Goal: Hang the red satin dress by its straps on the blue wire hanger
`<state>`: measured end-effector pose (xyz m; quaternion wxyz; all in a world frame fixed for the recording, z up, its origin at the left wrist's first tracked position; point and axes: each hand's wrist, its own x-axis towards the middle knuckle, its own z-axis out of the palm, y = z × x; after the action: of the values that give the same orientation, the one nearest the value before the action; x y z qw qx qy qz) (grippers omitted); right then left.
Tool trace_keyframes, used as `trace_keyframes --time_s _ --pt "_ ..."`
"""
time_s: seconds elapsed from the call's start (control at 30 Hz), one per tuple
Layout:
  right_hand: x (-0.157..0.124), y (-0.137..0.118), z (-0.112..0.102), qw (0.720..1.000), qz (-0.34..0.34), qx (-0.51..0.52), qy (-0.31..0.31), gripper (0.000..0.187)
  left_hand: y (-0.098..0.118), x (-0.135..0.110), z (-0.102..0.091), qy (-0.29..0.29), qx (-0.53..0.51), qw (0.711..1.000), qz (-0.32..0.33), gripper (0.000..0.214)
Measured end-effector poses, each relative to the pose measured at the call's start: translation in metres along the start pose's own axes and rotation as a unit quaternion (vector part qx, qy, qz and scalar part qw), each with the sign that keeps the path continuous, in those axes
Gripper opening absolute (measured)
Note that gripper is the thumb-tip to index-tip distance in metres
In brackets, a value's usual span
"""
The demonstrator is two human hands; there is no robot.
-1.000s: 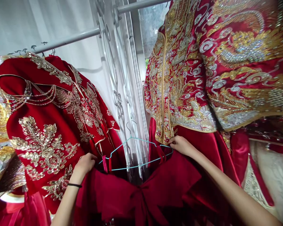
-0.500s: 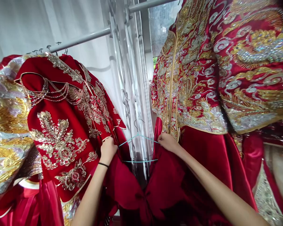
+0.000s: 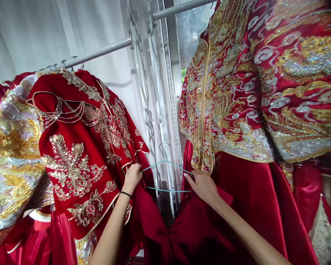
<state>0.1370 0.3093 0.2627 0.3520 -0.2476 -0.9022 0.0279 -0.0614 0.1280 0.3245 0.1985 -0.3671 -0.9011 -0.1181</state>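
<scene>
Hanger [image 3: 163, 160], light blue, is located between both hands with its wire hook upward. Dress [image 3: 190, 228], dark red, hangs below it, between the forearms. Left hand [image 3: 133, 178] is closed around the hanger's left end. Right hand [image 3: 203, 184] is at the right end, thumb spread; whether its fingers grip cannot be determined. Red jacket [image 3: 81, 173] hangs at left below a rail [image 3: 105, 49]; embroidered jacket [image 3: 228, 99] hangs at right, hem beside the right hand.
</scene>
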Motion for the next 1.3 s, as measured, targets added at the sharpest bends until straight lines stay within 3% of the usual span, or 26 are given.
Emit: trace_keyframes --time_s 0.17,0.23,0.33,0.43,0.53,0.63,0.7,0.8,0.87,1.0,1.1,1.2,1.3 --pt "-0.003 -0.003 0.006 0.999 -0.028 0.000 -0.037 0.020 -0.017 0.008 -0.013 0.061 -0.035 0.996 -0.063 0.032" --pt "-0.003 -0.003 0.008 0.998 -0.031 0.005 -0.048 0.020 -0.020 0.011 -0.016 0.057 -0.029 0.996 -0.056 0.030" --pt "-0.003 0.000 0.009 0.999 -0.035 0.010 -0.038 0.021 -0.018 0.010 -0.014 0.023 -0.025 0.999 0.001 0.023" --pt "-0.002 0.005 0.008 0.999 -0.044 0.013 -0.020 0.022 -0.019 0.000 -0.012 -0.036 -0.088 0.993 0.064 0.018" --pt "0.001 0.015 0.004 0.998 -0.050 0.036 -0.019 0.024 -0.030 -0.017 -0.016 -0.100 -0.197 0.971 0.090 0.045" --pt "0.005 0.034 -0.003 0.991 -0.061 0.120 -0.011 0.029 -0.049 -0.036 -0.019 -0.128 -0.278 0.945 0.117 0.044" --pt "0.006 0.051 -0.008 0.970 -0.072 0.227 -0.049 0.038 -0.060 -0.044 -0.016 -0.133 -0.295 0.937 0.134 0.042" --pt "0.005 0.071 -0.013 0.920 -0.065 0.350 -0.163 0.045 -0.067 -0.047 -0.003 -0.113 -0.298 0.942 0.107 0.051" --pt "0.004 0.075 -0.016 0.913 -0.050 0.359 -0.188 0.050 -0.063 -0.045 0.005 -0.098 -0.303 0.943 0.091 0.044" --pt "0.004 0.065 -0.020 0.934 -0.030 0.325 -0.143 0.039 -0.047 -0.044 0.014 -0.082 -0.343 0.932 0.087 0.028" --pt "0.006 0.061 -0.020 0.931 -0.019 0.345 -0.115 0.038 -0.044 -0.049 0.017 -0.061 -0.380 0.920 0.073 0.027" --pt "0.000 0.074 -0.009 0.903 0.004 0.410 -0.132 0.040 -0.056 -0.062 0.028 -0.023 -0.354 0.934 0.040 0.034" --pt "-0.035 0.097 0.027 0.842 0.089 0.516 -0.127 0.051 -0.069 -0.093 0.057 0.046 -0.345 0.937 -0.038 0.053"
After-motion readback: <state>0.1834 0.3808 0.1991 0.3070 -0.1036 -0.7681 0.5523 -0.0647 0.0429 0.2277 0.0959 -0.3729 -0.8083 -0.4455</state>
